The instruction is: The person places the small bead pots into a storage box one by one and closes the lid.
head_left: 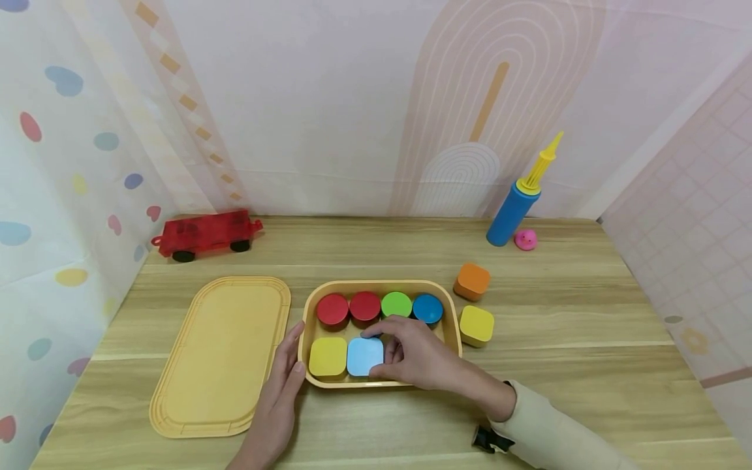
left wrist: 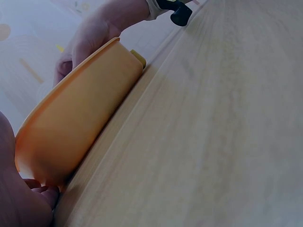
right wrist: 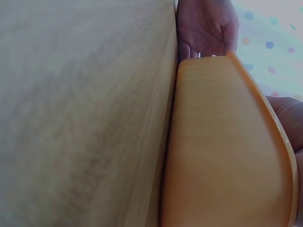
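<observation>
A yellow-orange plastic box (head_left: 376, 285) stands on the wooden table, holding several coloured blocks. In its front row, my right hand (head_left: 422, 356) pinches a light blue square block (head_left: 364, 356) between thumb and fingers. A yellow square block (head_left: 328, 356) sits just left of it. Along the back row are two red round blocks (head_left: 333, 309), a green one (head_left: 396, 304) and a blue one (head_left: 427, 309). My left hand (head_left: 276, 401) rests against the box's left end, its fingers fairly straight. In both wrist views the box's outer wall (left wrist: 94, 106) hides the blocks inside.
A flat yellow lid (head_left: 220, 352) lies left of the box. To the right are an orange block (head_left: 472, 281) and another yellow block (head_left: 476, 325). Farther back stand a red toy wagon (head_left: 207, 234), a blue-and-yellow hand pump (head_left: 512, 212) and a pink rubber duck (head_left: 525, 239).
</observation>
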`<state>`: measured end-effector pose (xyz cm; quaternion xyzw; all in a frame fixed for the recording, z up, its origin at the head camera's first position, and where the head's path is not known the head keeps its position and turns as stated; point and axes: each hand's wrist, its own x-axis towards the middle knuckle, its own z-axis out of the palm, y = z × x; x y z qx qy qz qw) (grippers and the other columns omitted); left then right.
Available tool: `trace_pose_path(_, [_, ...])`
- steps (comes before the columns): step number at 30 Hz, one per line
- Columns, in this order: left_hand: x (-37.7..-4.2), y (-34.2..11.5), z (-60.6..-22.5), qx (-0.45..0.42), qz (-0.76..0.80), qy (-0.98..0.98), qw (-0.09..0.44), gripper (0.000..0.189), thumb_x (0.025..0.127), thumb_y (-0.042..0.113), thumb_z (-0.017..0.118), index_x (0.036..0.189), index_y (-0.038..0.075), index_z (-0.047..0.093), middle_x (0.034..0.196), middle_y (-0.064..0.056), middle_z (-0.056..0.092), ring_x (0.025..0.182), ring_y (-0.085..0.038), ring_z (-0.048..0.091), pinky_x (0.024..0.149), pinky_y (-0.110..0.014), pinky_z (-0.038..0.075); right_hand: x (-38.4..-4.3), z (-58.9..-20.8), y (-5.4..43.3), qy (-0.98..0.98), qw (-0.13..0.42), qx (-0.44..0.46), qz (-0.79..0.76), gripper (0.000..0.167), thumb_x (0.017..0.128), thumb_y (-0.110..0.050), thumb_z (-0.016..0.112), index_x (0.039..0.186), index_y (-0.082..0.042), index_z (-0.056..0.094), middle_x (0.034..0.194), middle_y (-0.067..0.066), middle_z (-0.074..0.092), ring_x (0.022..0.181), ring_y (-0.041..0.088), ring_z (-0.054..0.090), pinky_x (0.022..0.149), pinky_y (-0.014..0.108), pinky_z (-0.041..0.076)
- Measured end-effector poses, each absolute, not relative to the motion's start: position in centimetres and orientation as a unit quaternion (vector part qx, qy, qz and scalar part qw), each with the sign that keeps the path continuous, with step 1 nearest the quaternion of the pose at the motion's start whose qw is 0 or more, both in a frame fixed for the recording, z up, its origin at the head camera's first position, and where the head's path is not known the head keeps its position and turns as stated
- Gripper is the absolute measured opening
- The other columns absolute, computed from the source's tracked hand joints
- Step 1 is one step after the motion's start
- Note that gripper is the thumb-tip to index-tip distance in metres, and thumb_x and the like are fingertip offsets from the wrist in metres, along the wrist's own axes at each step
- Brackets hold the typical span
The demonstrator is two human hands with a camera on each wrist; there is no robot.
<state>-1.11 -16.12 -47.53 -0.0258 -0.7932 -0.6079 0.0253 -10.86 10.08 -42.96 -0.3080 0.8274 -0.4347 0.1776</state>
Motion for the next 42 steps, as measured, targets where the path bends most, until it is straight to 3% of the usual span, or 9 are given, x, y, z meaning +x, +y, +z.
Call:
trace_pose_path(15, [-1.1,-16.1,-47.5,-0.023,-0.613,-0.79,0.021,0.055,0.122,0.021,0.039,0.176,0.019,0.028,0.182,-0.01,0.027,0.166,-0.026,0.024,0.117,-0.003,0.027,-10.7,-42.6,10.4,0.829,0.172,-0.296,-0.441,0.05,0.09,-0.007,0.094,0.136,-0.003,0.075,0.086,-0.005,0.067,0.071,0.001,0.061,0.066,0.021,0.059])
trace_pose_path(21, [-1.0,-16.1,-47.6,-0.03,-0.612,-0.789,0.03,0.054,0.122,0.019,0.04,0.176,0.019,0.029,0.182,-0.01,0.028,0.162,-0.005,0.026,0.117,-0.003,0.028,-10.6,-42.4,10.6,0.828,0.165,-0.289,-0.452,0.048,0.09,-0.005,0.093,0.135,-0.002,0.075,0.09,-0.001,0.07,0.072,0.001,0.063,0.067,0.022,0.06])
trace_pose_path(25, [-1.0,-16.1,-47.7,-0.033,-0.614,-0.788,0.035,0.054,0.122,0.018,0.04,0.175,0.018,0.03,0.181,-0.011,0.029,0.158,0.007,0.026,0.117,-0.003,0.028,-10.5,-42.3,11.0,0.821,0.155,-0.288,-0.468,0.047,0.09,-0.003,0.092,0.134,-0.002,0.075,0.106,0.006,0.074,0.075,0.001,0.064,0.07,0.022,0.062])
trace_pose_path(29, [-1.1,-16.1,-47.7,-0.03,-0.616,-0.786,0.032,0.054,0.122,0.019,0.04,0.175,0.019,0.03,0.182,-0.011,0.028,0.162,-0.002,0.026,0.117,-0.003,0.028,-10.3,-42.0,11.5,0.814,0.147,-0.283,-0.485,0.046,0.091,-0.001,0.091,0.134,-0.001,0.075,0.118,0.01,0.074,0.079,0.004,0.066,0.071,0.023,0.062])
trace_pose_path(34, [-1.1,-16.1,-47.6,-0.025,-0.615,-0.788,0.025,0.054,0.122,0.021,0.04,0.176,0.02,0.029,0.182,-0.01,0.027,0.165,-0.02,0.024,0.117,-0.003,0.028,-10.2,-41.6,12.2,0.813,0.128,-0.274,-0.497,0.045,0.09,0.0,0.091,0.133,-0.001,0.076,0.119,0.013,0.076,0.079,0.005,0.067,0.071,0.024,0.064])
trace_pose_path(42, [-1.0,-16.1,-47.6,-0.027,-0.615,-0.787,0.028,0.054,0.122,0.02,0.04,0.176,0.019,0.029,0.182,-0.01,0.028,0.164,-0.011,0.025,0.117,-0.003,0.028,-10.2,-41.2,13.5,0.812,0.096,-0.271,-0.507,0.045,0.089,0.003,0.091,0.132,0.001,0.077,0.117,0.017,0.076,0.08,0.007,0.068,0.072,0.026,0.066])
